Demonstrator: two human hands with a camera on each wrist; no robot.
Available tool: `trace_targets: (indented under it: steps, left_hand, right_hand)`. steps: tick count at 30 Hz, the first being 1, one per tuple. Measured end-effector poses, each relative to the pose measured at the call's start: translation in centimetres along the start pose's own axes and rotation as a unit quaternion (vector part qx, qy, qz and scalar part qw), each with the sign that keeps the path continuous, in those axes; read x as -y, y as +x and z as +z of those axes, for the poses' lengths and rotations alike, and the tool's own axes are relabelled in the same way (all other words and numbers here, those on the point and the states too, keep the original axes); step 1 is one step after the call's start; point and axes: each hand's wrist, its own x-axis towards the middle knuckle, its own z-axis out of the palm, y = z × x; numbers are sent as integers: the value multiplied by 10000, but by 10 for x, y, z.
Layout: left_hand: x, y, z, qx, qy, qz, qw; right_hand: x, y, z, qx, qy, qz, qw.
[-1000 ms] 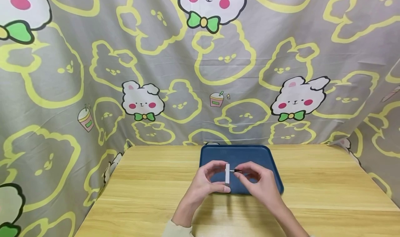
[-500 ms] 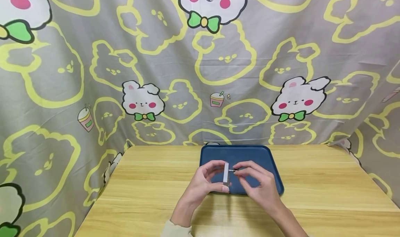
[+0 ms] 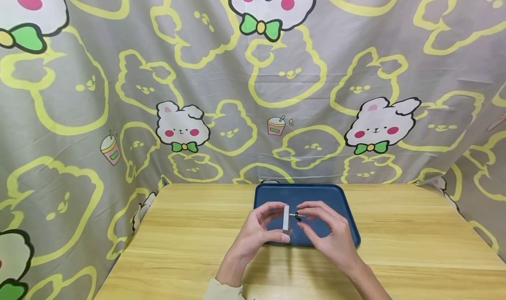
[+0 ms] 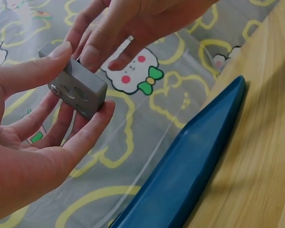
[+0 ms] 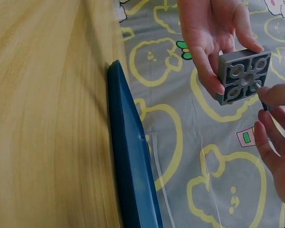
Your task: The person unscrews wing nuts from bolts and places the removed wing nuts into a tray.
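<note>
My left hand holds a grey square block upright by its edges, thumb below and fingers above in the head view. Seen from the right wrist, the block's face has several round holes. A thin metal bolt sticks out of it towards the right, bearing a small black piece that looks like a wing nut. My right hand is around that piece, with thumb and forefinger apart above and below it. Whether a fingertip touches it is hard to tell.
Behind and below the hands a dark blue tray lies on the wooden table. A grey curtain with rabbit prints hangs along the back and sides.
The right thumb and forefinger, close together at the black piece before, have spread apart, leaving it visible between them. The left hand and block have hardly moved.
</note>
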Motion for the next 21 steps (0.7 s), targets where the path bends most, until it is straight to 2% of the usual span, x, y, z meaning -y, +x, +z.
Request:
trace_targets:
  steps: [5, 8, 11, 15, 21]
  left_hand:
    - [1, 1, 0, -8, -72, 25, 10000]
    - [1, 1, 2, -63, -95, -17, 9999]
    - [1, 1, 3, -150, 56, -26, 9999]
    - [0, 1, 6, -185, 238, 13, 9995]
    - [0, 1, 9, -142, 493, 135, 9986]
  right_hand:
    - [4, 0, -2, 161, 411, 472, 9979]
    - [6, 0, -3, 217, 769, 1050, 9913]
    - [7, 0, -6, 215, 987, 1839, 9778]
    - [8, 1, -8, 180, 1238, 2952, 9472]
    - [7, 6, -12, 310, 1908, 4297, 8820]
